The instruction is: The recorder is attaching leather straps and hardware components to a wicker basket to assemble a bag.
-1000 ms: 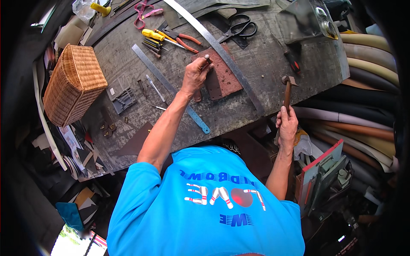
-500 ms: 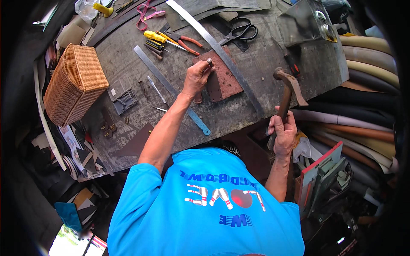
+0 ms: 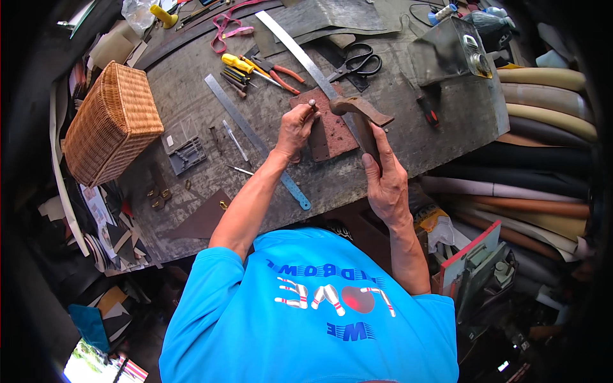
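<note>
My left hand [image 3: 296, 134] is closed around a metal punch [image 3: 312, 103], which stands upright with its round head above my fingers. The punch's lower end is hidden by the hand. Beneath it, a dark brown leather strip [image 3: 320, 145] with small holes lies on a reddish board [image 3: 343, 136]. My right hand [image 3: 387, 185] grips the wooden handle of a hammer [image 3: 361, 111]. The rusty hammer head is raised over the board's right part, to the right of the punch and apart from it.
A long steel ruler [image 3: 290, 43] runs behind the hammer; a blue-ended ruler [image 3: 295, 191] lies left. Pliers [image 3: 285, 73], a yellow-handled screwdriver [image 3: 237, 62] and black scissors [image 3: 357, 65] lie beyond. A wicker basket [image 3: 115, 124] stands left, a metal can [image 3: 450, 54] far right, leather rolls [image 3: 536, 102] beside the table.
My right hand has brought the hammer up and to the left, from the table's front right to beside the punch. My left hand keeps its hold on the punch with little movement.
</note>
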{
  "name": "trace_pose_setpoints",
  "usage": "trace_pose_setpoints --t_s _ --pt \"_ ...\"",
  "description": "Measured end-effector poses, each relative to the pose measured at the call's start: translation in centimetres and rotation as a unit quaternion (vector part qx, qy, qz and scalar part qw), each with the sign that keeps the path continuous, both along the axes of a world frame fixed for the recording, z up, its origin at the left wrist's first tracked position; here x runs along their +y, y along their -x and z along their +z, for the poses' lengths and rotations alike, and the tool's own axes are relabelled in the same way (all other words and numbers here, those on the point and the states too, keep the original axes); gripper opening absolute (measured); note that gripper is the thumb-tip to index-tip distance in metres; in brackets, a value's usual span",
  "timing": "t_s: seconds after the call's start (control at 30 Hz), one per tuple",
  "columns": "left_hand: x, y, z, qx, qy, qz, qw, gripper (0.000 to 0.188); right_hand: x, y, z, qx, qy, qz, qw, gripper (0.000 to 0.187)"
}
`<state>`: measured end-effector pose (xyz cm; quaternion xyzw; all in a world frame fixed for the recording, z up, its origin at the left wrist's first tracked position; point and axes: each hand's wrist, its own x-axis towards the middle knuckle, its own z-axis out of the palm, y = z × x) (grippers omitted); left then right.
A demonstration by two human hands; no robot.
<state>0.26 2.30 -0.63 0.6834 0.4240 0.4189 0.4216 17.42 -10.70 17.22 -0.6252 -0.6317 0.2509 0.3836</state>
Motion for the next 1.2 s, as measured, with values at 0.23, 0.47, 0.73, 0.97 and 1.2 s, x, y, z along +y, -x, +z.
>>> trace_pose_setpoints --t_s 0.23,0.47,0.73,0.97,1.2 --pt "0.0 -0.1 0.3 0.019 -0.005 -0.001 1.000 0.014 -0.7 -0.4 0.3 0.034 0.005 -0.007 0.999 0.055" --pt "0.1 -0.2 0.2 0.031 -0.005 0.003 1.000 0.015 -0.9 -0.2 0.0 0.063 0.048 -0.013 0.997 0.056" --pt "0.2 -0.3 -0.4 -0.022 0.044 0.012 0.999 0.016 -0.9 -0.2 -0.1 0.074 0.047 -0.004 0.996 0.054" --pt "-0.2 -0.4 0.4 0.030 -0.004 0.023 0.999 0.014 -0.6 0.0 -0.7 0.021 0.023 0.004 1.000 0.057" --pt "-0.7 -0.9 0.2 0.061 -0.105 0.035 0.992 0.022 0.3 0.6 -1.2 -0.047 0.034 0.004 0.998 0.063"
